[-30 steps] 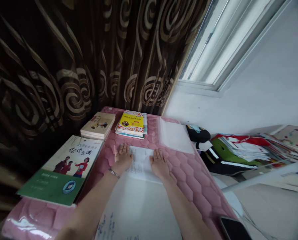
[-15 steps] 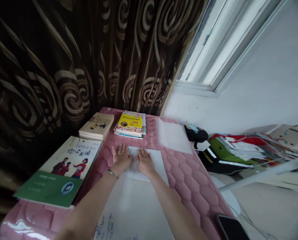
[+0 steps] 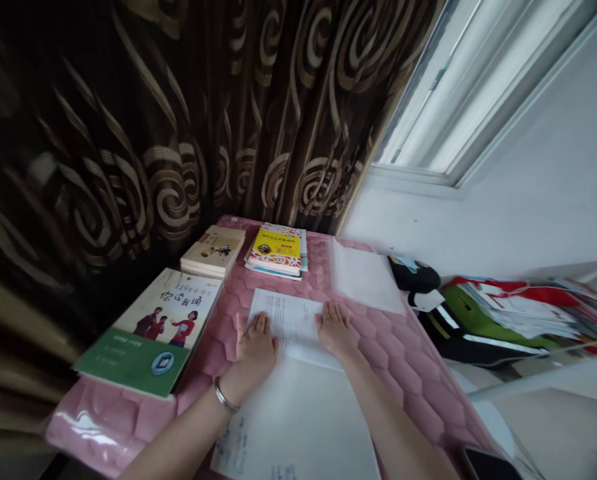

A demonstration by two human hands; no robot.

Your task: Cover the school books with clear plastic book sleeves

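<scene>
A printed sheet of paper [image 3: 298, 319] lies on the pink padded table cover [image 3: 393, 373]. Its near edge meets a large pale sheet [image 3: 308, 407] with blue handwriting; whether the two are joined I cannot tell. My left hand [image 3: 257, 348], with a silver bracelet above the wrist, rests on the printed sheet's left edge, fingers extended. Flat on the right edge of that sheet lies my right hand [image 3: 336, 331], fingers stretched out. Neither hand grips anything.
Left of the papers lies a large green-and-white book [image 3: 151, 333], with a stack of tan books [image 3: 213, 248] behind it. A yellow-and-white book pile [image 3: 277, 250] stands farther back. Clear plastic sheeting [image 3: 365, 277] lies right. A phone [image 3: 491, 463] sits at the near right edge.
My hands have moved apart on the printed sheet: the right toward its right edge, the left slightly toward me at its left edge. More print shows between them. The whole view has shifted.
</scene>
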